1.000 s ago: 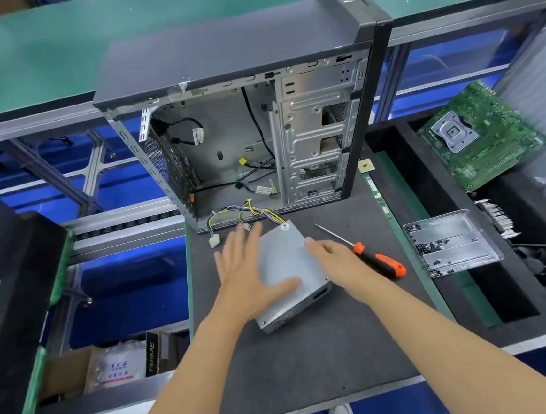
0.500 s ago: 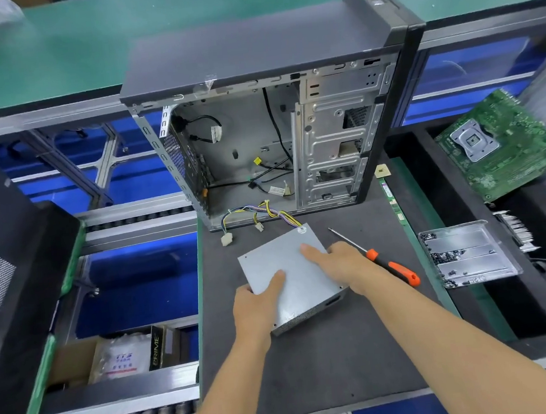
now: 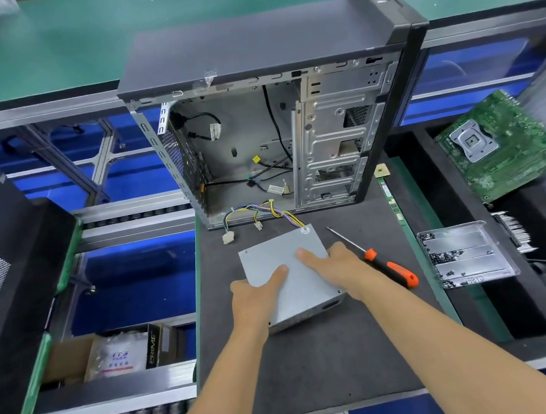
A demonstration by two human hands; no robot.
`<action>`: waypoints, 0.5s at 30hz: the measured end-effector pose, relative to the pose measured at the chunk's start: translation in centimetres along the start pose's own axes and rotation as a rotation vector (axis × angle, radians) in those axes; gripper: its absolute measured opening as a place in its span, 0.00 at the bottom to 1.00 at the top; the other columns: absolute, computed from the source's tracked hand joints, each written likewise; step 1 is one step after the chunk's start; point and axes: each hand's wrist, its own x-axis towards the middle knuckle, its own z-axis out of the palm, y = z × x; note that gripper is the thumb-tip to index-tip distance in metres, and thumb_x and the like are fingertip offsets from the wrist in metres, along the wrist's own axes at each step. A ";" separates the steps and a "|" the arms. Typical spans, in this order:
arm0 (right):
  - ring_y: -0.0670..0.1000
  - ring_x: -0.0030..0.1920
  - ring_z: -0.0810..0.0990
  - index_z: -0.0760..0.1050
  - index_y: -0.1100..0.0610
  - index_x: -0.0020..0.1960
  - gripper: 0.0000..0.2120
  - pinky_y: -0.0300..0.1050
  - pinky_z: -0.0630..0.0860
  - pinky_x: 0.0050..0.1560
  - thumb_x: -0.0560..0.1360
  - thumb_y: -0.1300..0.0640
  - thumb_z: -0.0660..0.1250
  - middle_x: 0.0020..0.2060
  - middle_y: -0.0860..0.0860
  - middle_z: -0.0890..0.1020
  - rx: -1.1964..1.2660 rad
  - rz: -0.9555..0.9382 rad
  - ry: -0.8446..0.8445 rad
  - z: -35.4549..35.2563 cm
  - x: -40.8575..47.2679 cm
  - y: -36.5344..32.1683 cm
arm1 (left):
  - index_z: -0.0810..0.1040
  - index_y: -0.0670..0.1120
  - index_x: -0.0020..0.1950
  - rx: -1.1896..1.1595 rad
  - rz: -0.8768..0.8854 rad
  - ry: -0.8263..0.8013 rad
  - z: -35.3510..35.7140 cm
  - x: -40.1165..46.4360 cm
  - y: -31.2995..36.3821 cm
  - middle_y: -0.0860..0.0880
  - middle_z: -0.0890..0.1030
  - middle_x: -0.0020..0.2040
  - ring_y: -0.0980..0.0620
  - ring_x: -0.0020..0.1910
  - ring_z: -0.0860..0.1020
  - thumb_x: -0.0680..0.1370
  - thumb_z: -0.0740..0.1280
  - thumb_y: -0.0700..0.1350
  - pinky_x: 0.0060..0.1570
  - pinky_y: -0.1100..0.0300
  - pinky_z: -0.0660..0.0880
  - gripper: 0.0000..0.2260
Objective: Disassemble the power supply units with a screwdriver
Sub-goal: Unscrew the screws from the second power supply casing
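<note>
A grey metal power supply unit (image 3: pixel 271 255) lies flat on the dark foam mat (image 3: pixel 330 361), its coloured cable bundle (image 3: pixel 265 212) running back toward the case. My left hand (image 3: pixel 256 295) grips its near left edge, thumb on top. My right hand (image 3: pixel 334 264) rests on the top face at the right side, fingers across the lid. An orange-handled screwdriver (image 3: pixel 389 267) lies on the mat just right of my right hand, touched by neither hand.
An open computer case (image 3: pixel 277 123) stands upright behind the unit. To the right a black bin holds a green motherboard (image 3: pixel 499 148), a metal bracket (image 3: pixel 463 253) and a fan. A RAM stick (image 3: pixel 394 201) lies along the mat's right edge. A conveyor and boxes are to the left.
My left hand slid from flat on the lid down to the near left edge and took hold. The unit has turned slightly, and the view shifted a little.
</note>
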 end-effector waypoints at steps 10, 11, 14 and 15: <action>0.54 0.48 0.84 0.74 0.58 0.56 0.45 0.53 0.82 0.52 0.52 0.26 0.75 0.51 0.52 0.82 0.084 0.034 0.024 0.6 -0.1 0.0 | 0.81 0.44 0.51 -0.021 -0.039 -0.037 -0.4 0.7 0.5 0.50 0.86 0.45 0.50 0.41 0.85 0.61 0.84 0.57 0.34 0.60 0.78 0.27; 0.53 0.48 0.84 0.74 0.57 0.54 0.44 0.53 0.82 0.52 0.52 0.26 0.75 0.51 0.52 0.82 0.064 0.031 0.037 0.5 -0.2 0.0 | 0.81 0.44 0.51 -0.011 -0.043 -0.031 -0.5 0.8 0.5 0.49 0.86 0.45 0.49 0.41 0.85 0.60 0.84 0.57 0.35 0.59 0.78 0.27; 0.52 0.46 0.83 0.74 0.57 0.50 0.40 0.52 0.82 0.50 0.55 0.25 0.73 0.49 0.50 0.81 0.006 0.005 0.069 0.4 -0.3 0.0 | 0.82 0.44 0.49 0.015 -0.035 -0.020 -0.7 1.0 0.6 0.49 0.86 0.44 0.50 0.40 0.85 0.58 0.84 0.57 0.35 0.59 0.78 0.27; 0.52 0.46 0.83 0.75 0.57 0.50 0.40 0.52 0.82 0.50 0.55 0.25 0.73 0.49 0.51 0.81 -0.006 -0.001 0.075 0.3 -0.2 0.0 | 0.82 0.44 0.48 0.022 -0.029 -0.016 -0.7 1.1 0.6 0.49 0.86 0.43 0.50 0.39 0.85 0.58 0.84 0.57 0.34 0.59 0.78 0.27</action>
